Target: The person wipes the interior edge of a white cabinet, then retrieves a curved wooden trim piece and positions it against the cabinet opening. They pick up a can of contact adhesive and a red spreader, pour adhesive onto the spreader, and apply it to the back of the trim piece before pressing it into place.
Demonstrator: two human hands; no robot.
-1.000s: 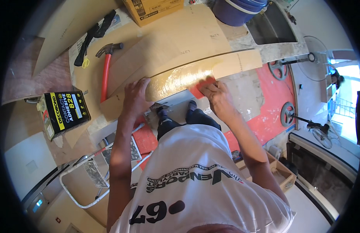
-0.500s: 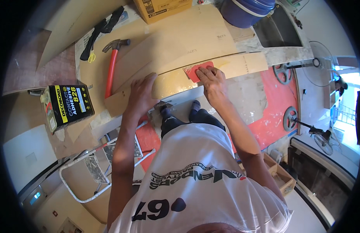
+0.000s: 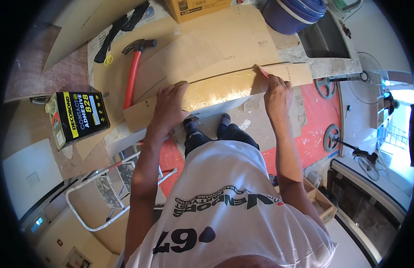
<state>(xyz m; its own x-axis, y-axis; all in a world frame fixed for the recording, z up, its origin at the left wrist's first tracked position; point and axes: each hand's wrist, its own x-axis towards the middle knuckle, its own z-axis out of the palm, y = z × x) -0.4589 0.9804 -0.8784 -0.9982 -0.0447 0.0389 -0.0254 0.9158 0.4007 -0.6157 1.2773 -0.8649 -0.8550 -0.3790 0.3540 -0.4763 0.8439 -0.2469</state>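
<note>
A long, narrow brown board (image 3: 224, 91) lies along the near edge of the worktop, its middle coated with a wet, glossy yellowish layer. My left hand (image 3: 170, 107) grips the board at the left end of that coating, fingers over its top. Toward the board's right end, my right hand (image 3: 278, 96) is closed on a thin red spreader (image 3: 263, 72), whose edge is tilted against the surface. A claw hammer (image 3: 134, 73) with a red handle rests left of my left hand. Farther left stands a black and yellow adhesive can (image 3: 82, 117).
Cardboard sheets (image 3: 207, 49) cover the worktop. Scissors with yellow handles (image 3: 108, 59), a cardboard box (image 3: 200, 9), a blue bucket (image 3: 292, 15) and a sink (image 3: 325, 40) stand around it. A step ladder (image 3: 102, 196) is at lower left, fans (image 3: 367, 158) at right.
My right hand has swept the red spreader rightward along the board, and the glossy coating now reaches farther right. My left hand stays on the board; the view has shifted slightly.
</note>
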